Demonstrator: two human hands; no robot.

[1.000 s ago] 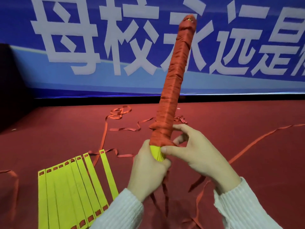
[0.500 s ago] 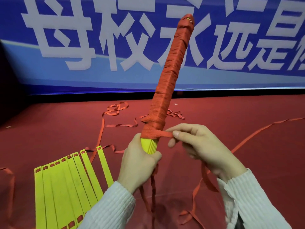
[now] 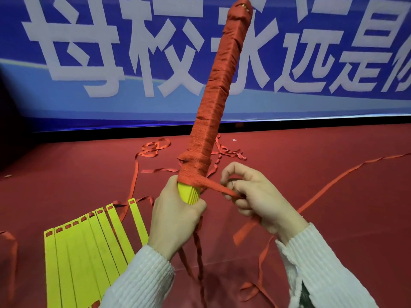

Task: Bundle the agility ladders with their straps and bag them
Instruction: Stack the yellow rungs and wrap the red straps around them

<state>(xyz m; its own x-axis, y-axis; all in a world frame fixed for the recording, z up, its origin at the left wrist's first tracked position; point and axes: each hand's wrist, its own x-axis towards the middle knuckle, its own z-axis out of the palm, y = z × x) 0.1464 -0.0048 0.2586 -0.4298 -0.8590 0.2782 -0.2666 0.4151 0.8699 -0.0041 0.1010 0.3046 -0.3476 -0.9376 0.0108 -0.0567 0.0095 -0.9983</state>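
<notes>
White ribbed knit sleeves [image 3: 142, 276] come in from the near edge, and from them the two hands meet at the foot of the long bundle of stacked yellow plastic ladder rungs wound in orange-red woven strap [image 3: 213, 107], which is the landmark here. Left hand [image 3: 175, 216] is wrapped round the bundle's bare yellow lower end, fingers curled tight on it, holding it tilted up and to the right. Just right of that end, the right hand [image 3: 260, 196] pinches the flat free length of orange-red strap [image 3: 216, 187] between thumb and fingers [image 3: 235, 172]; the strap runs taut from the lowest winding to that pinch. Loose strap tails hang below the bundle. Left of the bundle, a second set of flat yellow plastic ladder rungs [image 3: 89, 247] lies fanned on the red floor [image 3: 333, 196]. Beyond the bundle, more loose orange-red strap [image 3: 153, 150] curls across the floor, and behind it hangs a blue banner with large white characters [image 3: 111, 52].
</notes>
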